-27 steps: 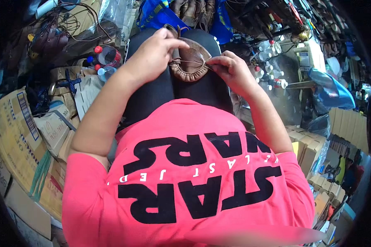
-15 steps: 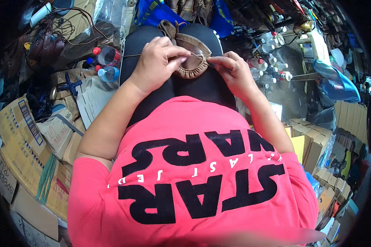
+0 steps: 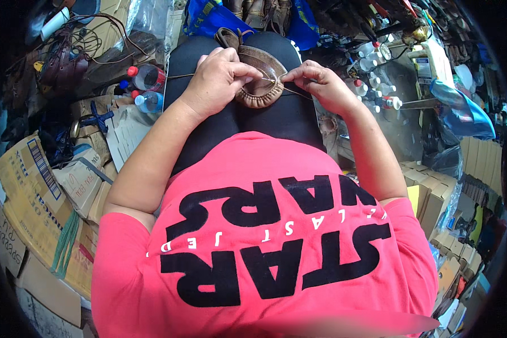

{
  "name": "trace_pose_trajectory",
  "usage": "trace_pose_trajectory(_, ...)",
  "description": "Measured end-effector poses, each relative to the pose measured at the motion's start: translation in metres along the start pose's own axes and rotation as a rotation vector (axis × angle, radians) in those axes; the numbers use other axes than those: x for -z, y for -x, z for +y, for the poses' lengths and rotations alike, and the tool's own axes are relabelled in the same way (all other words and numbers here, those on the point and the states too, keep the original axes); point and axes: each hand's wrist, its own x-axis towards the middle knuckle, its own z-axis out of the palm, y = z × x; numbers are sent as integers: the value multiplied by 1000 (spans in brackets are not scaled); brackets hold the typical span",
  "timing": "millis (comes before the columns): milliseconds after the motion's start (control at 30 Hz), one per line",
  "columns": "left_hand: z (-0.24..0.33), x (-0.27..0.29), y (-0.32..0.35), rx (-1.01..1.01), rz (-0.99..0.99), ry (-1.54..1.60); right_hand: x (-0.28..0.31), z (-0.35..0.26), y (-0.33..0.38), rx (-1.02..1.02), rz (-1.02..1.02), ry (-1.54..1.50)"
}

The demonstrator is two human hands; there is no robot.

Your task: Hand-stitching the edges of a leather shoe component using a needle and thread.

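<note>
A brown leather moccasin-style shoe (image 3: 259, 90) lies on my lap, its gathered toe edge toward me and its strap loop (image 3: 226, 38) at the far end. My left hand (image 3: 219, 76) is closed in a pinch over the shoe's left side. Between its thumb and forefinger a thin thread (image 3: 268, 77) runs to the seam at the toe. At the seam's right end, my right hand (image 3: 316, 80) is pinched closed on thread too; whether a needle is in it is too small to tell. Cord also trails left behind my left hand and below my right fingers.
Capped plastic bottles (image 3: 147, 77) stand at the left, and several more bottles (image 3: 377, 90) at the right. Flattened cardboard (image 3: 34, 186) lies along the left. A blue bag (image 3: 208, 17) with brown leather pieces sits beyond my knees. Stacked boxes (image 3: 434, 191) fill the right side.
My right hand has turned and shifted slightly up, its fingers now at the seam's right edge. More thread shows below it. The shoe has moved slightly left.
</note>
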Motion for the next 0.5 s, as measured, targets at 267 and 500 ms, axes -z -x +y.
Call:
trace_pose_trajectory(267,-6,-7,-7,-41,-40,93,2,4,-2,37,-34,-142)
trace_pose_trajectory(500,-8,-4,-36,-259,-117,62,8,-4,-14,-7,-127,-95)
